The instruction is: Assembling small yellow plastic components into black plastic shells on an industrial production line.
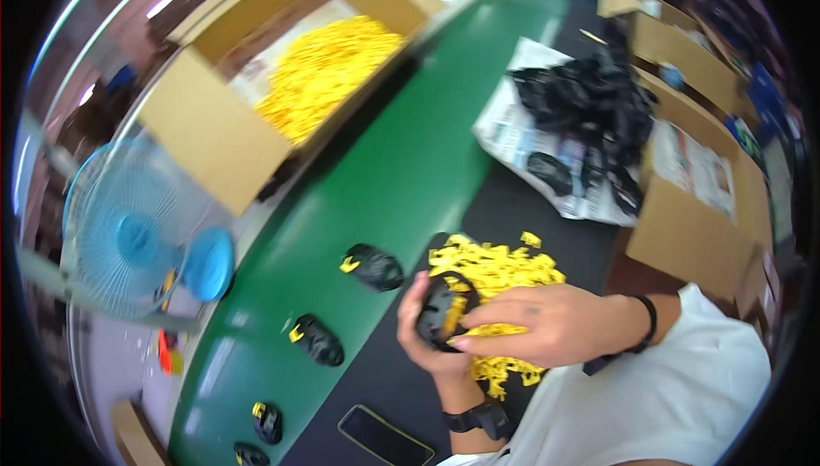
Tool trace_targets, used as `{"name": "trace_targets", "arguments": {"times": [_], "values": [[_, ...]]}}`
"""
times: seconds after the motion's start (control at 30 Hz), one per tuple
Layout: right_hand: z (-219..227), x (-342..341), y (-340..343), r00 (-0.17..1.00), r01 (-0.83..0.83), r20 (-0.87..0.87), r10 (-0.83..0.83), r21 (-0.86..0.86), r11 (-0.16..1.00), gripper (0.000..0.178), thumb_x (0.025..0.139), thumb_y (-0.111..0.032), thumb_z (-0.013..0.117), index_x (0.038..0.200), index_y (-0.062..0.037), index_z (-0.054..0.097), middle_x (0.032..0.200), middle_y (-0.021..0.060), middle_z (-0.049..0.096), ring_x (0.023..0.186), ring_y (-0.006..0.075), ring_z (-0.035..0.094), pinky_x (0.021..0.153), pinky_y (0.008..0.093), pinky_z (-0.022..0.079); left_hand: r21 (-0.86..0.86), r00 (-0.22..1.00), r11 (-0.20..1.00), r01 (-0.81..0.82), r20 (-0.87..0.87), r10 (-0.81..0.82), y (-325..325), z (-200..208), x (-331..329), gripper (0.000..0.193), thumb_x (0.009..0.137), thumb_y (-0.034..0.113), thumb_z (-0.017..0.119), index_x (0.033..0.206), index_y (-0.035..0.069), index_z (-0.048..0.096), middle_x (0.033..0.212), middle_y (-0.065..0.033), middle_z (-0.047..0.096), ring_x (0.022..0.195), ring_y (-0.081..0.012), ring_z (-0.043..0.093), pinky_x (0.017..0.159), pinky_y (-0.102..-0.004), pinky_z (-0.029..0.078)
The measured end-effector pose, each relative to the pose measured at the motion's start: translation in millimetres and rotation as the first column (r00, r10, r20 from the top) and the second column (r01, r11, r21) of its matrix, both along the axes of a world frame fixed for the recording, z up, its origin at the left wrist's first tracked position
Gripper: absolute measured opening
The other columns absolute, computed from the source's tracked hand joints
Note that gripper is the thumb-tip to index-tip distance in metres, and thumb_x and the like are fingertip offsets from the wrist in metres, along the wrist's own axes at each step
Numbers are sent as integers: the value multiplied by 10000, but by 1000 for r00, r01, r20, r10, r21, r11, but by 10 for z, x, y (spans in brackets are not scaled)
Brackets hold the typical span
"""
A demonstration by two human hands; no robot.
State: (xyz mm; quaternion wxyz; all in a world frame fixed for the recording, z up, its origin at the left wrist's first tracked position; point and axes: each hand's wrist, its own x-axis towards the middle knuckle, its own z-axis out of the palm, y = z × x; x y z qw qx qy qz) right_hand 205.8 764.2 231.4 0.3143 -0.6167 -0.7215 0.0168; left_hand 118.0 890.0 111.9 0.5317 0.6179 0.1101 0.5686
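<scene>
My left hand (420, 335) is closed round a black plastic housing (434, 308), rounded like a computer mouse, and holds it tilted up. A yellow plastic piece (455, 314) shows against the inner face of the housing. The fingertips of my right hand (534, 321) are bent in at that piece, thumb and fingers close together; their exact grip is partly hidden. Under and behind both hands spreads a loose pile of small yellow plastic pieces (504, 265) on the black work surface (521, 205).
Several black housings with yellow tabs, such as one housing (373, 267), lie on the green conveyor belt (359, 175). A phone (386, 434) lies nearby. Black plastic bags (589, 94) cover a printed sheet. Cardboard boxes (696, 218) stand right; a carton (213, 128) of yellow pieces and a blue fan (128, 235) stand left.
</scene>
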Motion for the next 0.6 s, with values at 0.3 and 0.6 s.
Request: {"name": "trace_targets", "arguments": {"times": [0.3, 0.6], "values": [[-334, 314, -350, 965, 57, -243, -95, -157, 986, 418, 753, 3, 627, 1170, -14, 594, 1234, 222, 558, 1046, 329, 577, 875, 383, 465, 124, 958, 955, 271, -129, -255, 3, -188, 46, 715, 772, 192, 754, 1398, 50, 440, 1476, -164, 380, 1407, -353, 325, 1145, -448, 267], [-95, 339, 354, 973, -127, -223, 61, -297, 946, 428, 920, -147, 609, 1293, 49, 538, 1323, 249, 544, 1225, 379, 533, 1029, 389, 400, -263, 985, 960, 96, -110, -129, 161, -122, -43, 764, 767, 157, 718, 1444, 49, 381, 1418, -163, 470, 1326, -283, 459, 1099, -382, 353]]}}
